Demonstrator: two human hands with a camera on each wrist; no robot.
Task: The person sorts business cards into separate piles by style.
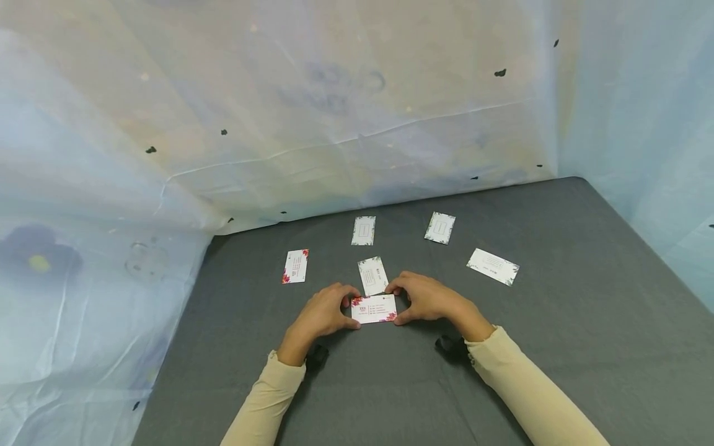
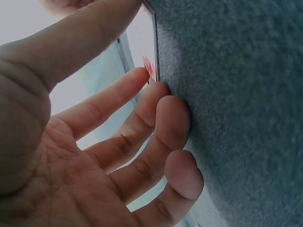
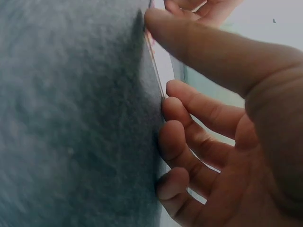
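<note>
A white business card (image 1: 373, 309) with red flowers at its corners lies crosswise in front of the person in the head view. My left hand (image 1: 326, 311) pinches its left end, thumb at the near corner and index finger at the far one. At its right end, my right hand (image 1: 428, 298) does the same with thumb and index finger. In the left wrist view the card (image 2: 143, 40) shows edge-on, close to the grey cloth, and the other fingers rest curled beside it. Just beyond lies a white card with grey leaf corners (image 1: 373, 275), its near edge close to the held card.
Another red-flowered card (image 1: 295, 266) lies to the left. Two grey-leaf cards (image 1: 364, 231) (image 1: 440, 228) lie farther back, and one more card (image 1: 493, 267) lies to the right. Grey cloth (image 1: 558, 310) covers the table, with a patterned curtain (image 1: 357, 124) behind and at the sides.
</note>
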